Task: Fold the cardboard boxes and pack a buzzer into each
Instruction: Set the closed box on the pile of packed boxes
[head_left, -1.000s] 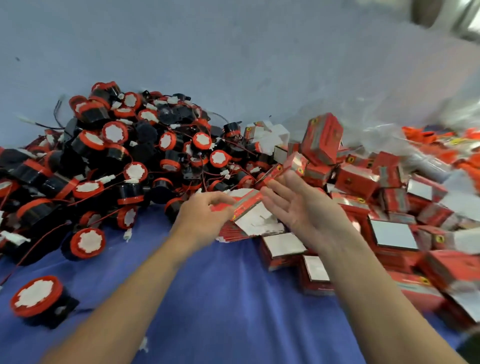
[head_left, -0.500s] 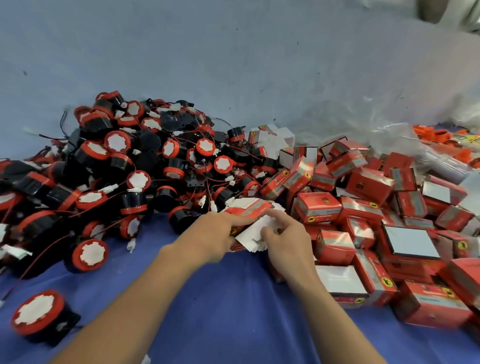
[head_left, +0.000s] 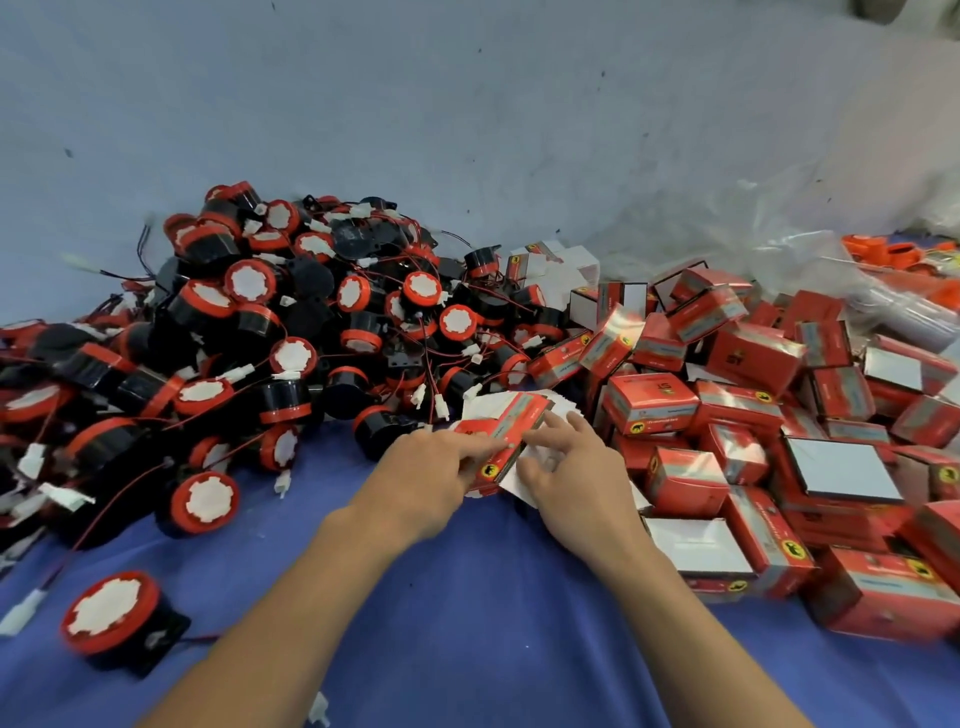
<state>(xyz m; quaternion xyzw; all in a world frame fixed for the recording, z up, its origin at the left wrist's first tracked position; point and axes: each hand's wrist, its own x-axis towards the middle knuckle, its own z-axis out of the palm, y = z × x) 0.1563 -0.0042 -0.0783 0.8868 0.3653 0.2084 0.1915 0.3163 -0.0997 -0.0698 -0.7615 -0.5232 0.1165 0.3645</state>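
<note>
A lone buzzer (head_left: 111, 618), a squat black drum with a red rim and white scalloped face, is lying toward the near-left corner of the blue-clothed desk (head_left: 467, 623). At the desk's middle, both hands are meeting on a stack of flattened cartons (head_left: 511, 415). These are glossy red printed card with white undersides, thin and slightly fanned. The left hand (head_left: 426, 478) is pinching the top carton at its near end, index finger lying along it. The right hand (head_left: 571, 467) is resting bent fingers on the white sheets beside it; whether it is gripping one I cannot tell.

The step in hand is probably separating one blank from the stack. Next would come popping it open into a sleeve and tucking the end flaps, which needs a clean single sheet.

Toward the far-left edge, a heap of buzzers (head_left: 291, 322) is tangling in thin red wires with white plugs. Toward the right edge, folded boxes (head_left: 753, 415) are piling up, with crinkled clear plastic bags (head_left: 779, 244) behind them.
</note>
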